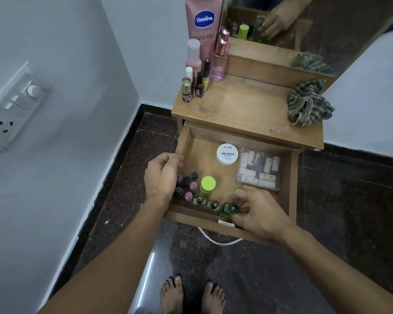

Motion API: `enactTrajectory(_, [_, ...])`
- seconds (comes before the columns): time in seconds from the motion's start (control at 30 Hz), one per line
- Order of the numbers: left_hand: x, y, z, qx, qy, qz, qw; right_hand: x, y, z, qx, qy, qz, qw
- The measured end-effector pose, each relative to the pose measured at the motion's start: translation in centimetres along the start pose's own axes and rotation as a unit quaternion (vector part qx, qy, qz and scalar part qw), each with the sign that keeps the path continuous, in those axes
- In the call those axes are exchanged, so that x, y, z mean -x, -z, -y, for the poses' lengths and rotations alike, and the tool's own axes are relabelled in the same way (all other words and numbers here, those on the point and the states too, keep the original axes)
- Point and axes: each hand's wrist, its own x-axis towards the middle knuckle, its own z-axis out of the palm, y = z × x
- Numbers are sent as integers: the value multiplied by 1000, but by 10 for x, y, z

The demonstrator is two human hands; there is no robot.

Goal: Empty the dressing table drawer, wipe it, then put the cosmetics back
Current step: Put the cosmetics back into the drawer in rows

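Ideally, the green bottle (230, 210), pinched by the right hand (256, 214) fingers (241, 201) at the drawer (292, 177) front edge, is lifted straight up while the left hand (162, 175), loosely curled and empty, is kept clear.

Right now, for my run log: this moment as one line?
drawer open | right hand pinching green bottle | left hand over small bottles | cloth on tabletop

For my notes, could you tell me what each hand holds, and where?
The right hand pinches the green bottle around its dark cap. The left hand holds nothing.
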Motion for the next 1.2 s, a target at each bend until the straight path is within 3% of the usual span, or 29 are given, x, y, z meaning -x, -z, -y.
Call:
enactTrajectory(0.27, [0,1,-1,-4,-11,0,1000,-21,53,19,120,15,141,983])
enactTrajectory(0.33, [0,1,-1,-5,-9,1,1000,-44,79,34,129,41,78,988])
enactTrajectory(0.43, [0,1,0,-9,-3,-6,1000,-90,111,64,39,59,-86,994])
enactTrajectory(0.5, [0,1,-1,-16,-1,-11,1000,-124,127,90,17,73,-200,977])
enactTrajectory(0.57, [0,2,-2,-18,1,-8,1000,-154,138,115,9,78,-259,963])
enactTrajectory(0.87, [-1,5,-2,-22,0,2,1000,-222,137,134,87,57,-314,944])
enactTrajectory(1.07, [1,4,-3,-14,11,10,1000,-211,136,133,100,49,-318,942])
enactTrajectory(1.2, [2,2,-4,-9,15,9,1000,-166,148,130,106,61,-362,924])
